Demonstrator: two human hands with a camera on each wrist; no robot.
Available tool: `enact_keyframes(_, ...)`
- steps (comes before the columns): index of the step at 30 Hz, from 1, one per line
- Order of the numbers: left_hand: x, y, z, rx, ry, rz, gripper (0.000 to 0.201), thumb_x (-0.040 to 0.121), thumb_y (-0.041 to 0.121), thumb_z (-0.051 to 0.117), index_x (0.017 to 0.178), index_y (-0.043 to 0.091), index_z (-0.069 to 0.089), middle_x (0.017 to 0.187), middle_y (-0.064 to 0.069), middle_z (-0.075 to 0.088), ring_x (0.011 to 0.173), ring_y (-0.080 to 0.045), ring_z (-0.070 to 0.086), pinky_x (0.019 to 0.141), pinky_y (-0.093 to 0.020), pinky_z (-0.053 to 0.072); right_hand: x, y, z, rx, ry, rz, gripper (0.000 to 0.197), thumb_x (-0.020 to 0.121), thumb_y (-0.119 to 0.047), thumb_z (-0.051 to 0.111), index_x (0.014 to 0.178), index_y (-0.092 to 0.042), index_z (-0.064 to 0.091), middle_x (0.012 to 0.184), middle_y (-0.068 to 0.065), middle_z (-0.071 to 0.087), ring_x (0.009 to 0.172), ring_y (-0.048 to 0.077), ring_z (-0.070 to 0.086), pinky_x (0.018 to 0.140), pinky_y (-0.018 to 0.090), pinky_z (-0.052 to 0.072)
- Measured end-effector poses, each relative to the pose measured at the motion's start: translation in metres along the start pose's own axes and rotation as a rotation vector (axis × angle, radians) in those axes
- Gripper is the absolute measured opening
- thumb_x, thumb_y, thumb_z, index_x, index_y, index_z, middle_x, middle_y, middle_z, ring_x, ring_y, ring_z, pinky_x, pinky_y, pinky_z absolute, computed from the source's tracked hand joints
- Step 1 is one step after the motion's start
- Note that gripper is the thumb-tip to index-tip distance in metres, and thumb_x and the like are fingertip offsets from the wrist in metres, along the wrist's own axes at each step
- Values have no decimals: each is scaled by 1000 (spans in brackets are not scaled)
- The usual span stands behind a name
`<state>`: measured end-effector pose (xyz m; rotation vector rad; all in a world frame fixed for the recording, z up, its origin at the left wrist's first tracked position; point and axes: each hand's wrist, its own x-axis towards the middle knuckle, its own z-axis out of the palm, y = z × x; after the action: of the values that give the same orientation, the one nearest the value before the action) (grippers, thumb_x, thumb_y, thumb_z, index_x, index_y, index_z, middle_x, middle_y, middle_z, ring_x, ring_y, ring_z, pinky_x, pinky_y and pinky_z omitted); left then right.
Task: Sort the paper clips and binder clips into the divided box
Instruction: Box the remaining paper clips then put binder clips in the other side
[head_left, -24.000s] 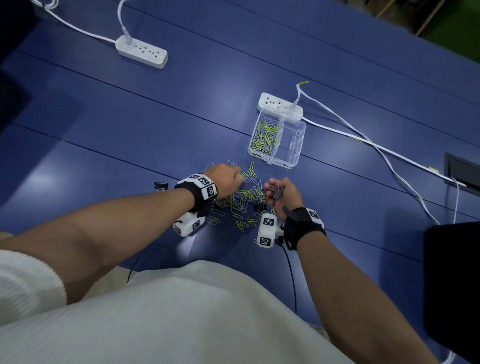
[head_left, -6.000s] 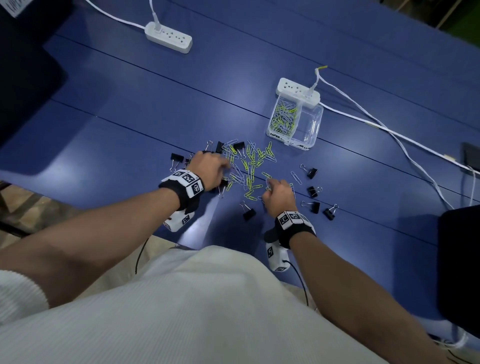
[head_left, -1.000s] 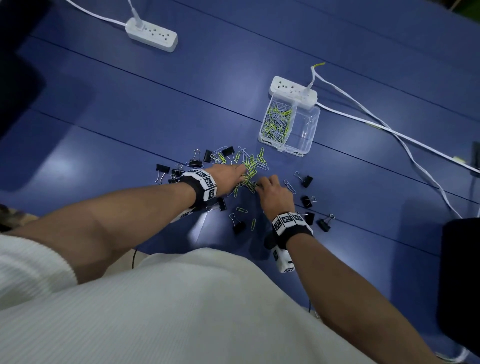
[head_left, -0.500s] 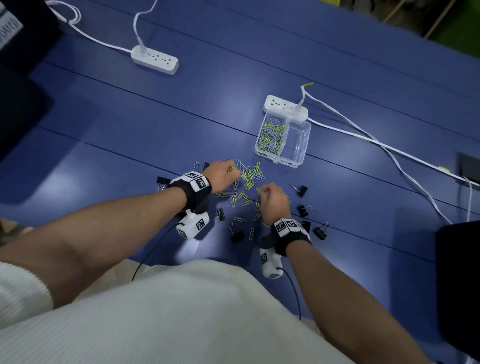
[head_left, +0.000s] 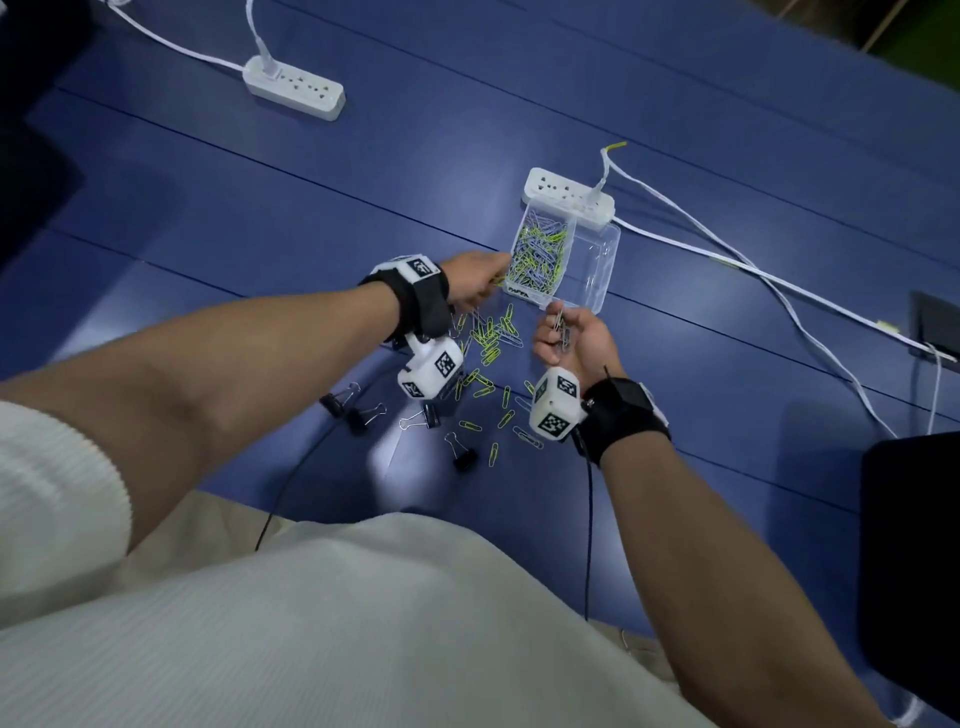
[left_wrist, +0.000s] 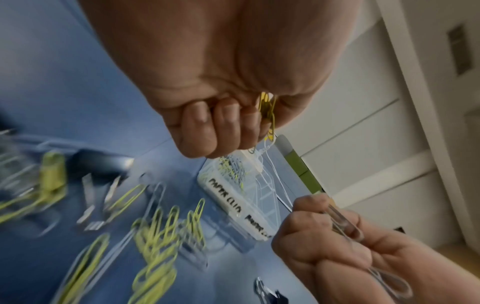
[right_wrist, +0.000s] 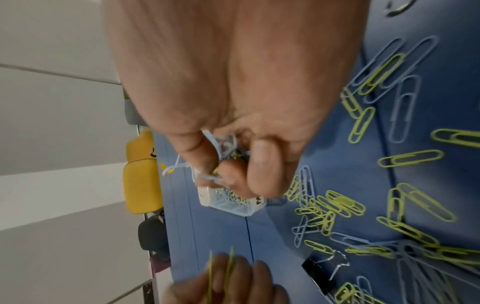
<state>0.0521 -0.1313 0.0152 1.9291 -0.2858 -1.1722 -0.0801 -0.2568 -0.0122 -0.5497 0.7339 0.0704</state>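
Left hand (head_left: 470, 286) pinches yellow-green wire paper clips (left_wrist: 267, 109) at the clear plastic divided box (head_left: 597, 270), its left compartment heaped with clips; right hand (head_left: 571, 340) clutches silver ones (head_left: 560, 327). Loose clips (head_left: 488, 345) and black binder clips (head_left: 358, 413) litter the blue tabletop (head_left: 260, 208).

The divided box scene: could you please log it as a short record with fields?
box: clear, two compartments, on the blue table
left compartment: paper clips
right compartment: looks empty
left hand: grips yellow clips, beside the box
right hand: grips pale clips
loose clips: on the table
binder clips: on the table, unsorted
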Motion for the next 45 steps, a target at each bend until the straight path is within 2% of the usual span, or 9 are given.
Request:
enact_keyframes(10, 48, 60, 7, 743, 4, 92, 40, 102, 30, 28, 70, 12, 44, 92, -21, 57, 86, -29, 48, 74, -33, 35, 33, -46, 12, -265, 184, 13, 15, 66, -31, 38, 54, -22, 36, 48, -5, 32, 39, 13, 26, 40, 11, 18)
enact_keyframes(16, 76, 49, 19, 732, 40, 56, 35, 95, 31, 41, 111, 2, 52, 112, -23, 60, 82, -33, 53, 68, -34, 40, 61, -56, 13, -419, 358, -39, 22, 88, -21, 35, 67, -21, 41, 54, -5, 43, 42, 11, 41, 36, 13, 22)
enact_keyframes(26, 78, 52, 12, 638, 104, 109, 24, 86, 17, 54, 108, 19, 63, 117, -4, 64, 106, -25, 61, 86, -28, 47, 69, -64, 21, -293, 376, -37, 37, 103, -30, 28, 91, -6, 53, 72, 11, 54, 56, 20, 52, 47, 22, 42)
enact_keyframes(34, 64, 49, -2, 445, 197, 235, 30, 91, 15, 49, 114, 24, 66, 120, 0, 66, 113, -18, 58, 92, -21, 41, 63, -60, 35, -180, 298, -90, 45, 97, -43, 37, 110, -2, 49, 92, 11, 48, 85, 26, 48, 87, 38, 44)
enact_keyframes(40, 36, 10, -20, 371, 269, 206, 22, 85, 8, 52, 95, 16, 69, 97, 0, 72, 97, -18, 66, 92, -28, 50, 57, -63, 46, -78, 233, -147, 71, 85, -46, 48, 143, -7, 33, 109, 6, 50, 90, 11, 49, 85, 33, 41)
enact_keyframes(41, 31, -2, -23, 386, 257, 188, 21, 85, 8, 52, 94, 16, 69, 95, 1, 72, 95, -18, 66, 91, -29, 50, 55, -63, 47, -74, 238, -166, 68, 85, -45, 48, 142, -10, 36, 136, 16, 45, 107, 12, 51, 78, 31, 41)
enact_keyframes(42, 25, -13, -25, 403, 239, 169, 21, 86, 8, 52, 93, 18, 69, 92, 2, 71, 93, -17, 66, 90, -29, 51, 54, -63, 47, -68, 252, -187, 57, 86, -43, 47, 134, -11, 46, 98, 0, 21, 79, 18, 12, 67, 28, 36)
enact_keyframes(43, 19, -25, -27, 422, 225, 149, 21, 86, 10, 52, 92, 21, 68, 89, 4, 70, 90, -16, 66, 90, -30, 51, 55, -63, 46, -61, 255, -206, 41, 87, -42, 46, 117, -15, 54, 82, 2, 40, 60, 13, 25, 59, 27, 27)
enact_keyframes(45, 8, -46, -31, 459, 219, 124, 20, 87, 13, 52, 92, 24, 68, 88, 6, 70, 88, -14, 65, 90, -30, 51, 52, -62, 45, -50, 235, -240, 25, 86, -40, 46, 101, -21, 51, 71, -2, 25, 58, 13, 21, 54, 26, 19)
